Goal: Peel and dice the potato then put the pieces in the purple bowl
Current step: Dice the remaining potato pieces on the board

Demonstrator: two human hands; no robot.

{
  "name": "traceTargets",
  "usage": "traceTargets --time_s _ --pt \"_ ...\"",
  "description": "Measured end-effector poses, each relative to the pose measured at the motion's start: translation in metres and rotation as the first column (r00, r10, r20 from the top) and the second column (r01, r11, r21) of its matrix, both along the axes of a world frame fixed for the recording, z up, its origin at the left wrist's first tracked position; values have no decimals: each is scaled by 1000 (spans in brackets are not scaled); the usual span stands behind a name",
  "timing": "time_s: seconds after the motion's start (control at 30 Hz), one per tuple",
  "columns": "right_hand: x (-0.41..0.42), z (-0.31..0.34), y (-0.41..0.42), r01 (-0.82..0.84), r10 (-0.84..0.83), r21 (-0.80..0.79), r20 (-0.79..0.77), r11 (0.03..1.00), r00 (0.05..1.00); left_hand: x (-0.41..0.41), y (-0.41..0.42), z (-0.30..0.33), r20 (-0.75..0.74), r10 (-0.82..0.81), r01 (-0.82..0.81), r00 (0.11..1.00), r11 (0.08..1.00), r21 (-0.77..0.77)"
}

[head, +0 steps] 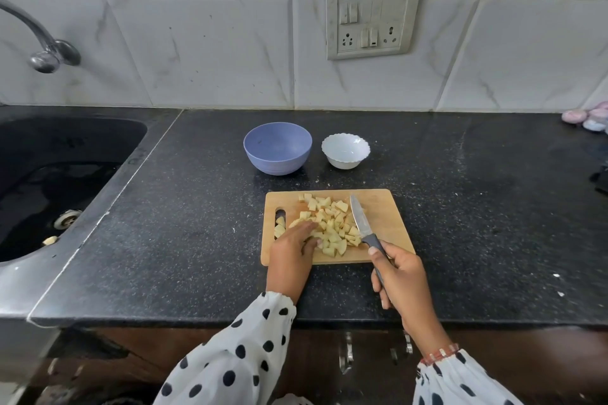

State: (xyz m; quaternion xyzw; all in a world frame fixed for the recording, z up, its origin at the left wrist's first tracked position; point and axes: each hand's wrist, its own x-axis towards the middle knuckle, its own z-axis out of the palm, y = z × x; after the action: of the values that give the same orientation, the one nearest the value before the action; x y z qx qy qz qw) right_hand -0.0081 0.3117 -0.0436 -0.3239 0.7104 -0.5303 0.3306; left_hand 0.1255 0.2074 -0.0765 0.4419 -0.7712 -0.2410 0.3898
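Head view: diced potato pieces [330,223] heaped on wooden cutting board [381,207], near of purple bowl [278,152] and white bowl [345,150]. Left hand [292,248] flat on pieces, fingers straight. Right hand [399,276] clenched round knife [363,227] handle, blade beside heap's right edge.

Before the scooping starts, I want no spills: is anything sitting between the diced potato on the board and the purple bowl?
Nothing visible does. The potato pieces lie on the cutting board, and the purple bowl stands just beyond its far edge with bare counter between. The white bowl sits off to the right of that path.
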Motion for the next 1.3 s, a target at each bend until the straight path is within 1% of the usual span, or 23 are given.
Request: traceTargets --time_s 0.1,0.23,0.33,0.47,0.53,0.6,0.73,0.9,1.0,1.13,1.3 --pt "0 -1 0 -1 1 11 3 1000 1000 0 0 5 -7 -7 7 1000 1000 -9" --pt "-2 -2 -1 7 -8 23 12 1000 1000 16 1 4 -75 6 -8 997 1000 -18" --pt "-6 -2 -3 42 -41 41 -18 998 999 29 0 3 -110 65 -60 992 997 48" --pt "-11 -3 -3 106 -97 87 -104 991 990 39 -7 -3 -63 129 -124 990 989 75" --pt "-12 -5 -4 119 -100 113 -166 986 981 38 -9 -4 -16 123 -122 992 990 72" --pt "-11 -7 -5 124 -95 131 -207 984 974 35 -9 -7 25 86 -87 996 996 36" --pt "-5 -9 -7 100 -69 149 -204 984 977 24 -10 -9 117 79 -76 990 997 -31" --pt "2 -6 -5 73 -45 141 -193 987 980 10 -14 1 199 91 -79 976 995 -65" --pt "2 -5 -6 68 -42 138 -182 988 982 8 -16 4 192 81 -77 978 997 -27" --pt "1 -4 -5 62 -40 126 -170 990 985 10 -18 5 145 73 -77 987 997 16" --pt "1 -4 -7 55 -35 124 -161 991 986 11 -19 10 108 104 -104 989 995 -7"
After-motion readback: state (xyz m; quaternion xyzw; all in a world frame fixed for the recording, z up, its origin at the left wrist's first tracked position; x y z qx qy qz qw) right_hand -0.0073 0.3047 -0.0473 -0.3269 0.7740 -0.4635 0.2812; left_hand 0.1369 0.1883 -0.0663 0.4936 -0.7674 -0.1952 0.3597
